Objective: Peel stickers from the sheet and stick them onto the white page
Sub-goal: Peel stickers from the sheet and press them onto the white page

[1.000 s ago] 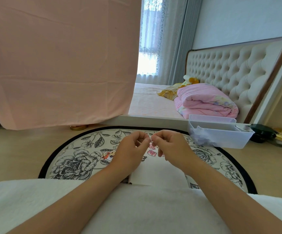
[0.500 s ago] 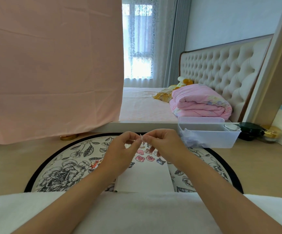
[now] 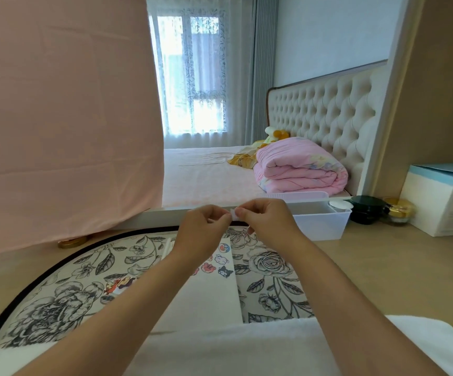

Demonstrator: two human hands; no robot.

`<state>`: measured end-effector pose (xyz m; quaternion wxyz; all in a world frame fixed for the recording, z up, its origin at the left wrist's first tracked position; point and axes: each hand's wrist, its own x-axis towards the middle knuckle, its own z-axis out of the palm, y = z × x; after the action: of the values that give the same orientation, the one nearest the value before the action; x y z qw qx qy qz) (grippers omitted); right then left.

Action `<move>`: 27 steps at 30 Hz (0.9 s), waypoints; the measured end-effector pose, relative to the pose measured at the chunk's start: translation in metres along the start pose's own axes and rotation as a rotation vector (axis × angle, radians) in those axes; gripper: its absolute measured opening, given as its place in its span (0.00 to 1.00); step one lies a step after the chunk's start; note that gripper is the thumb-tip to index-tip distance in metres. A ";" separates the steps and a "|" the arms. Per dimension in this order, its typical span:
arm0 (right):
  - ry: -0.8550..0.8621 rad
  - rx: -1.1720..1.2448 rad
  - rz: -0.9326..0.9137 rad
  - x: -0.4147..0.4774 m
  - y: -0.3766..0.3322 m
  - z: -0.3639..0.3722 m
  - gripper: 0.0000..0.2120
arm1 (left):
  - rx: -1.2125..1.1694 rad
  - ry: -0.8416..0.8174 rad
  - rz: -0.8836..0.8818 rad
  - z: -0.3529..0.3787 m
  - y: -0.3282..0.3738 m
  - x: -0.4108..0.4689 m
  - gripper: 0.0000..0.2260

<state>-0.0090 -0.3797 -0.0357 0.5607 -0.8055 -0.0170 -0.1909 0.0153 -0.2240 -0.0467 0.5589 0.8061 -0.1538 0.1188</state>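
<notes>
Now | left hand (image 3: pixel 205 229), right hand (image 3: pixel 264 221) raised | both pinch sticker (image 3: pixel 235 214)

A small white scrap (image 3: pixel 235 215), maybe a sticker, is pinched mid-frame above the flat page (image 3: pixel 206 299); cartoon stickers (image 3: pixel 221 263) dot its top.

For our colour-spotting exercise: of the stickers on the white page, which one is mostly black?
The black sticker at the white page's right edge; the pink sticker to its left and the round blue sticker beyond it are brightly coloured.
</notes>
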 end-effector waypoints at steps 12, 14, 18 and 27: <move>0.475 -0.565 -0.026 0.024 0.042 -0.053 0.06 | 0.095 -0.128 -0.051 0.030 -0.013 0.015 0.06; 0.439 -0.591 0.004 0.026 0.046 -0.053 0.06 | 0.103 -0.150 -0.060 0.031 -0.016 0.014 0.07; 0.352 -0.549 0.049 0.028 0.046 -0.055 0.09 | 0.100 -0.171 -0.077 0.029 -0.020 0.009 0.08; -0.126 -0.490 -0.231 0.001 -0.003 -0.001 0.06 | -0.071 -0.124 -0.185 -0.005 -0.015 -0.001 0.07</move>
<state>-0.0089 -0.3798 -0.0323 0.3215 -0.9201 -0.0970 -0.2017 0.0199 -0.2144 -0.0578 0.5851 0.8024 -0.1168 0.0111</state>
